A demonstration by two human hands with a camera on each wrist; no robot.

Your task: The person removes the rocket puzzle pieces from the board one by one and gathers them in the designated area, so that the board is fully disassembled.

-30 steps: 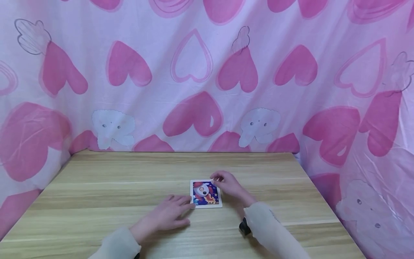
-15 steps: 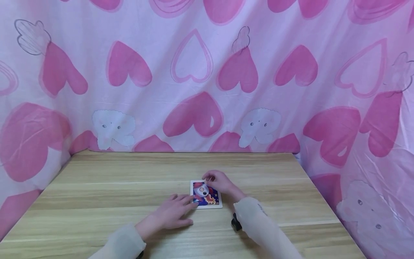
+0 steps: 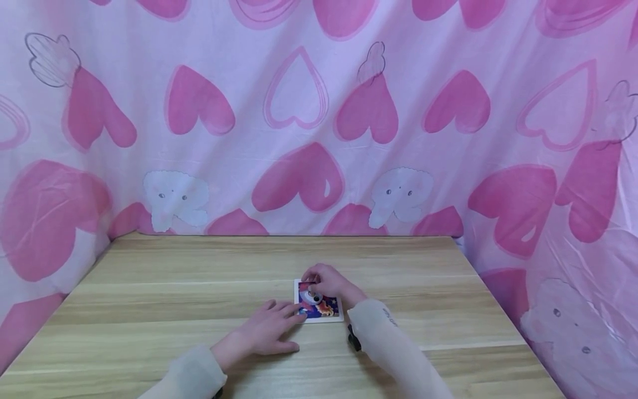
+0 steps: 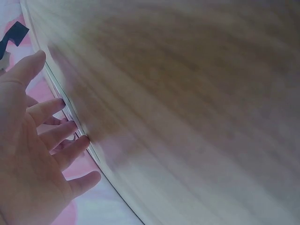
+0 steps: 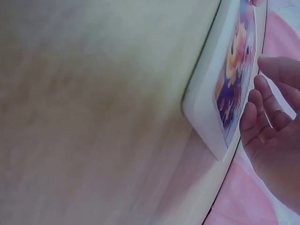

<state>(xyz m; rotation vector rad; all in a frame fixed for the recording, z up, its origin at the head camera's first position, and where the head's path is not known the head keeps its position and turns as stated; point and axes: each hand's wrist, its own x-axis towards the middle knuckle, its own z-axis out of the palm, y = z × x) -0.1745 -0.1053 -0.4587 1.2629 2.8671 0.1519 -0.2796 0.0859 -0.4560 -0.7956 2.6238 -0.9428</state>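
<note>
A small square picture board point(image 3: 329, 309) lies flat on the table, with a thick white frame around a dark blue picture of a rocket-like shape with orange flames. From the left, my left hand point(image 3: 269, 330) touches it, fingers spread and tips over its left edge. My right hand point(image 3: 326, 281) is bent over the upper part of the picture, covering some of it. In the right wrist view, the board point(image 5: 208, 89) shows its raised rim, and the right hand point(image 5: 274, 131) has loosely curved fingers with nothing visible between them. The left wrist view shows my left hand point(image 4: 42, 154) with fingers apart.
The wood-grain table point(image 3: 174, 277) reaches back to a pink curtain point(image 3: 299, 166) with hearts, which also hangs along both sides. A black strap or device point(image 3: 354, 338) sits under the right sleeve.
My right hand has moved left along the top of the board, from its upper right corner to over the picture. The left hand has edged slightly right. The board stays in place.
</note>
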